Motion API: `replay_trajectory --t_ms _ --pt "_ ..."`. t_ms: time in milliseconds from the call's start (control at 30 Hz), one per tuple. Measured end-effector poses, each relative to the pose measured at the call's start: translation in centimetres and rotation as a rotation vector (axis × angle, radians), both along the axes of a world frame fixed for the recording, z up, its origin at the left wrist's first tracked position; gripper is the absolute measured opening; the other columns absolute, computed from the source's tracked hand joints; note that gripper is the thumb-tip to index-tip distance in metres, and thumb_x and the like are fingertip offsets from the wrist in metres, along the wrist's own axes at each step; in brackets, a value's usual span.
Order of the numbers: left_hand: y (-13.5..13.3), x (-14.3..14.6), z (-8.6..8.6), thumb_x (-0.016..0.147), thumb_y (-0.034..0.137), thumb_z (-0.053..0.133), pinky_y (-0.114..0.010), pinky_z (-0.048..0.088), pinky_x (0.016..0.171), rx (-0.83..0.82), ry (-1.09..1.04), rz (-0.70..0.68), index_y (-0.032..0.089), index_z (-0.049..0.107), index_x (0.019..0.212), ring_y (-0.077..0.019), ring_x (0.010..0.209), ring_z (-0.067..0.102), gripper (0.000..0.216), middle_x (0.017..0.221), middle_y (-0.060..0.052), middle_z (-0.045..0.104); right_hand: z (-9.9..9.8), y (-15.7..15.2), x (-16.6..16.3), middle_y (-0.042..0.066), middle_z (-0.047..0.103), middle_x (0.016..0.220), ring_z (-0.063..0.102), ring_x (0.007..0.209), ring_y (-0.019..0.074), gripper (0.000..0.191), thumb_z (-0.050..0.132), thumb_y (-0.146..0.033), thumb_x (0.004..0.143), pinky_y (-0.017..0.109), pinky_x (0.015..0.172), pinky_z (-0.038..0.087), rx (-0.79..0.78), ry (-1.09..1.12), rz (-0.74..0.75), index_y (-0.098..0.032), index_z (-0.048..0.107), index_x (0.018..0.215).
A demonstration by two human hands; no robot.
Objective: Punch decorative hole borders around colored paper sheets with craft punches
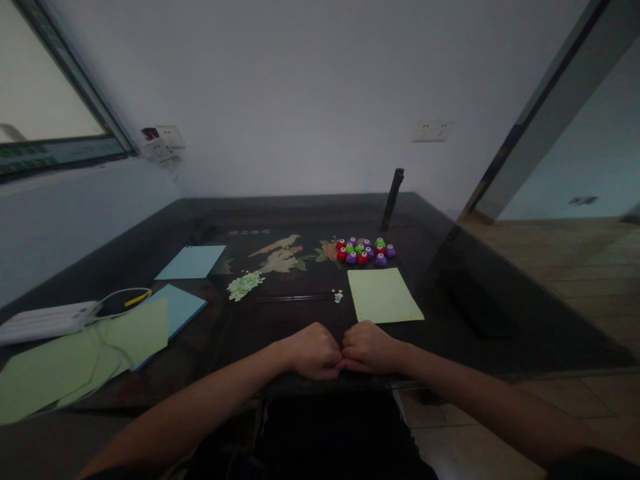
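Note:
My left hand [313, 351] and my right hand [370, 348] rest side by side at the near edge of a dark glass table [450, 267], both curled into loose fists with knuckles touching. Nothing shows in either fist. Just beyond my right hand lies a pale green sheet of paper [384, 295]. Farther back sits a cluster of small red, green and purple round craft punches [364, 251]. A heap of tiny paper cut-outs [244, 285] lies left of centre, and a few more bits [339, 295] lie beside the green sheet.
Two blue sheets [191, 261] [181, 308] and several green sheets [85, 357] lie on the left, with a white power strip [45, 320] and cable. A dark upright stick [393, 199] stands behind the punches. Wall sockets [433, 131] are behind; tiled floor lies to the right.

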State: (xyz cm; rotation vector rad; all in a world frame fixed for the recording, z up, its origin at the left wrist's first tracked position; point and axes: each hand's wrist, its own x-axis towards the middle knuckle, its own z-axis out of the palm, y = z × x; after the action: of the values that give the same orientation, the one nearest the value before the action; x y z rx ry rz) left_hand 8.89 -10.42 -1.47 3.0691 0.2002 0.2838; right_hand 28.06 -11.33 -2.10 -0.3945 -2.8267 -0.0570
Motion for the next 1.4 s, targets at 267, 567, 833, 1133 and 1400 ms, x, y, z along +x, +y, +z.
replay_trajectory --t_ms 267,567,833,1133,1400 --pt "-0.08 0.01 0.1 0.076 0.024 0.054 -0.026 0.035 0.048 0.01 0.0 0.016 0.019 0.056 0.056 -0.0131 0.05 0.053 0.021 0.054 -0.002 0.061 -0.11 0.0 -0.08 0.003 0.058 0.055 0.047 0.051 0.0116 0.053 0.031 -0.044 0.095 0.027 0.051 0.026 -0.001 0.006 -0.006 -0.017 0.058 0.06" --pt "-0.06 -0.05 -0.04 0.074 0.024 0.056 -0.026 0.033 0.047 0.007 -0.006 0.021 0.018 0.056 0.054 -0.0127 0.05 0.055 0.02 0.055 -0.001 0.063 -0.42 0.15 -0.07 0.002 0.057 0.055 0.045 0.05 0.0124 0.048 0.033 -0.037 0.095 0.029 0.05 0.024 0.016 0.04 0.006 -0.017 0.057 0.059" --pt "-0.06 0.0 -0.19 0.073 0.025 0.057 -0.027 0.032 0.046 0.032 0.014 0.028 0.018 0.056 0.054 -0.0127 0.049 0.057 0.02 0.056 -0.002 0.065 -0.21 0.03 -0.1 0.003 0.059 0.055 0.048 0.051 0.0118 0.049 0.033 -0.037 0.095 0.028 0.05 0.024 0.014 0.01 -0.006 -0.016 0.058 0.06" --pt "-0.08 -0.05 -0.12 0.074 0.024 0.055 -0.026 0.033 0.047 0.02 -0.002 0.027 0.018 0.056 0.055 -0.0125 0.05 0.056 0.02 0.055 -0.001 0.064 -0.35 0.09 -0.18 0.002 0.06 0.056 0.049 0.051 0.0119 0.048 0.033 -0.037 0.095 0.029 0.05 0.024 0.013 0.009 0.0 -0.017 0.059 0.06" --pt "-0.14 -0.04 -0.18 0.072 0.025 0.057 -0.027 0.031 0.046 0.025 0.007 0.035 0.019 0.056 0.053 -0.0124 0.049 0.055 0.02 0.054 0.0 0.063 -0.45 0.28 -0.17 0.002 0.059 0.055 0.048 0.051 0.012 0.048 0.033 -0.037 0.095 0.029 0.05 0.024 0.013 0.003 0.016 -0.017 0.058 0.059"
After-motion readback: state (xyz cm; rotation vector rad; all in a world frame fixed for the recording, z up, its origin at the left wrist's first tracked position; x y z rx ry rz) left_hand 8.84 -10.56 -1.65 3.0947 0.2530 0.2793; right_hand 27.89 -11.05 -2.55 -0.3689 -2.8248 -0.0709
